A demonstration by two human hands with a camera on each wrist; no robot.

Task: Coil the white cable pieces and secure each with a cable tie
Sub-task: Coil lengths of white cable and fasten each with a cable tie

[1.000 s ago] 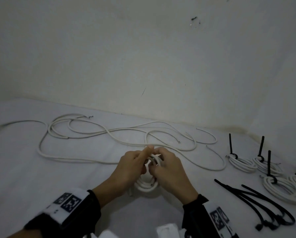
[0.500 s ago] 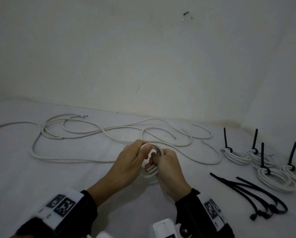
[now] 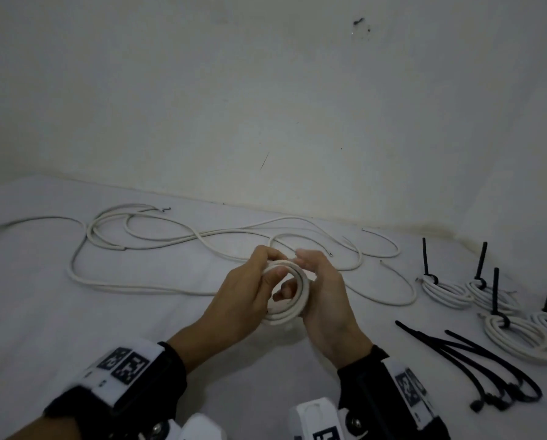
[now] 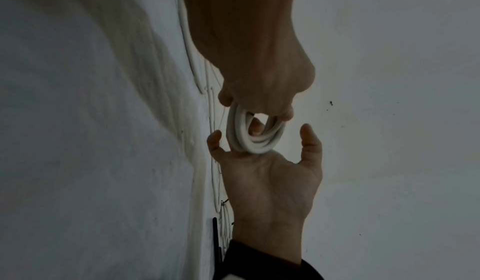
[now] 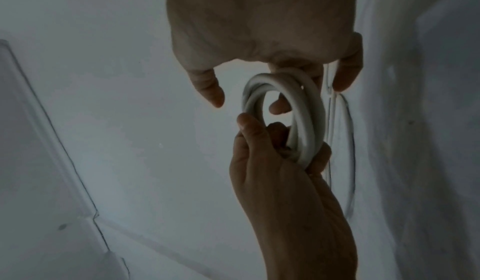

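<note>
A small white cable coil [image 3: 283, 319] of a few turns is held up off the white surface at centre, its ring facing me. My left hand [image 3: 267, 274] grips its left side, thumb over the front and fingers behind [image 5: 283, 138]. My right hand [image 3: 310, 271] cups the right side. In the left wrist view that hand's palm [image 4: 267, 181] lies wide, thumb and little finger spread. One right finger [image 5: 279, 105] hooks through the coil [image 5: 306, 120]. No tie is on this coil [image 4: 241, 138].
Loose white cable pieces [image 3: 170, 239] sprawl across the far surface from left to centre right. Several coils bound with black ties [image 3: 443, 290] sit at the right. A bunch of loose black cable ties [image 3: 475, 357] lies front right. A wall rises behind.
Both hands have raised the coil from low near the surface and turned it upright. The right hand's thumb and little finger have spread away from it.
</note>
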